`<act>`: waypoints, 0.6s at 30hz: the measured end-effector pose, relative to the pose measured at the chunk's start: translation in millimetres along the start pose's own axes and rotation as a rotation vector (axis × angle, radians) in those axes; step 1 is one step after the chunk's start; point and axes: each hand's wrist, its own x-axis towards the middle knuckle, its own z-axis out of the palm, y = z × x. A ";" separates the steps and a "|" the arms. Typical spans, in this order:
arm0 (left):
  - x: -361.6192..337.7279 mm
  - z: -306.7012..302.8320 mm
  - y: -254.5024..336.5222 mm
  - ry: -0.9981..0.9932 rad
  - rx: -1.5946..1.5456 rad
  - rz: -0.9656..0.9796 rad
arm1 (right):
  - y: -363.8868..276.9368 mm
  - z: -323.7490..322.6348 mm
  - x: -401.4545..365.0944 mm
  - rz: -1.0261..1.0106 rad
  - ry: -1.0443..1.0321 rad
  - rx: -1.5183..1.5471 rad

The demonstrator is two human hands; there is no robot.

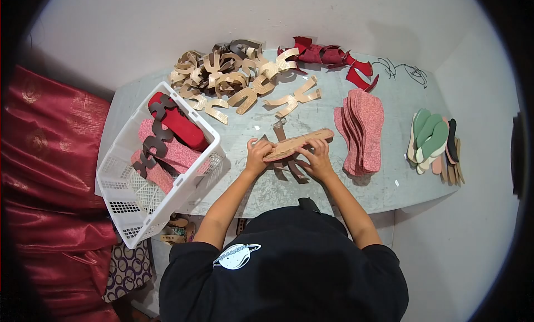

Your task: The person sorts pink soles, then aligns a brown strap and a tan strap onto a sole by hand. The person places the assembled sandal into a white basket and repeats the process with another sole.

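My left hand [258,155] grips the left end of a tan-faced shoe sole [297,146], its fingers closed on it. At the sole's right part, my right hand [316,159] holds its lower edge between thumb and fingers. The sole is tilted, its right end farther from me. Dark brown strap pieces [295,171] stick out under the sole on the near side, and another brown strap end [279,130] shows beyond it. How the straps meet the sole is hidden.
A white basket [179,183] with pink and red soles stands left. Gold straps [215,71] and red straps [334,56] lie at the back. Stacked pink soles [368,133] are right of my hands, with green soles [433,135] farther right. Black cord [414,72] lies back right.
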 end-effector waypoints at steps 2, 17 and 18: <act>-2.3 1.3 0.3 -0.012 -0.018 -0.054 | 5.0 4.0 5.2 -0.017 -0.025 0.067; -16.3 -15.0 -2.7 -0.168 0.106 0.006 | 2.0 21.4 20.2 -0.154 -0.123 0.265; -16.6 -18.7 1.0 -0.201 0.170 0.071 | -0.5 18.0 19.3 -0.191 -0.104 0.190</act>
